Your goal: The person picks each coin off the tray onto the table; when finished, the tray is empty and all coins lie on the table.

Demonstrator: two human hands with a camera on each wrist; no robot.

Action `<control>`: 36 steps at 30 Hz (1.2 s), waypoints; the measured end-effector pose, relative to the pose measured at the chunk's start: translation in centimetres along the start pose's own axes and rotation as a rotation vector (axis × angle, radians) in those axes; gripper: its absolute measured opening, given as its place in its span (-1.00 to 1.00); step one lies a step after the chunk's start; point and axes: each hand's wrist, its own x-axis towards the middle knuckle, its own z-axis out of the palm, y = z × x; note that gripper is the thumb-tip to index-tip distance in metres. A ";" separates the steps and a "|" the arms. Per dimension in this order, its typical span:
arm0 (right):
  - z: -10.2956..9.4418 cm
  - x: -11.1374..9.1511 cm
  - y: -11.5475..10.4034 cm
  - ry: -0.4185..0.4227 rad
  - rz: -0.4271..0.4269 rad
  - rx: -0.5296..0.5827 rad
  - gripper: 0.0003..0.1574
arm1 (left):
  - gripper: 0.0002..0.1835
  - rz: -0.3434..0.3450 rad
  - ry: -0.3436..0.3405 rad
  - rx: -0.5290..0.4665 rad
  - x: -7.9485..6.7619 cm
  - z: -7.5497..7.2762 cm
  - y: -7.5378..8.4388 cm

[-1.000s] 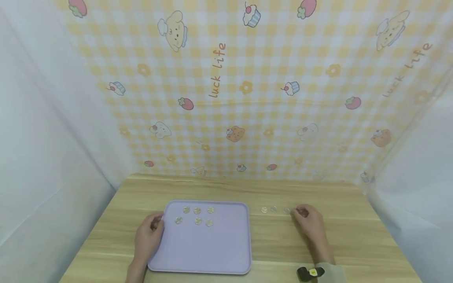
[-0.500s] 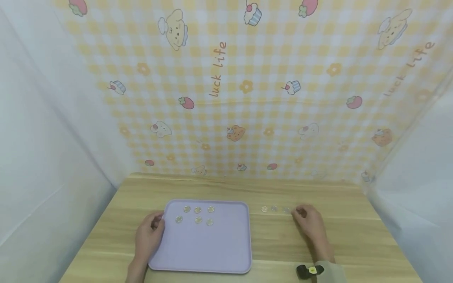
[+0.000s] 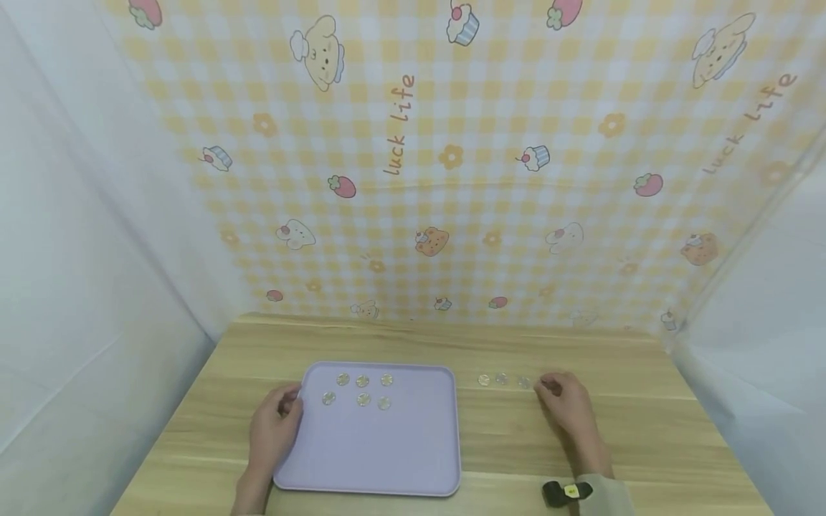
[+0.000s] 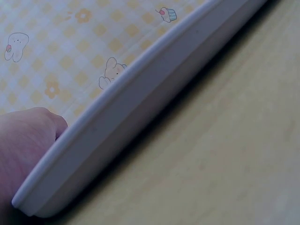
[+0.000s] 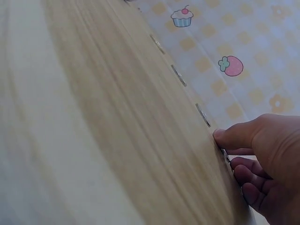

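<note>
The lilac tray lies on the table, and several small round coins sit in two rows on its far part. My left hand holds the tray's left rim; in the left wrist view the tray's side hides most of the fingers. To the tray's right, three coins lie in a row on the wood. Just right of that row is my right hand, its fingers bent down at the tabletop. In the right wrist view its thumb and fingers pinch another coin, mostly covered.
The wooden table ends at the back against a yellow checked cloth. White sheets hang at the left and right. A black strap is round the right wrist.
The head view has shifted slightly. The right fingertips have edged a little to the right, away from the nearest coin of the row. The left hand and tray stay put.
</note>
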 end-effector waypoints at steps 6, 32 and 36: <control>-0.2 0.0 0.0 -0.024 0.022 0.003 -0.59 | -0.68 -0.013 -0.017 0.000 0.1 0.0 0.1; -1.0 -0.4 -2.5 0.144 -0.016 0.098 -0.60 | -0.68 -0.016 -0.011 0.001 -0.1 0.0 0.1; -0.8 -0.4 -3.0 0.128 -0.026 0.109 -0.59 | -0.67 -0.022 -0.013 -0.005 -0.1 0.0 0.1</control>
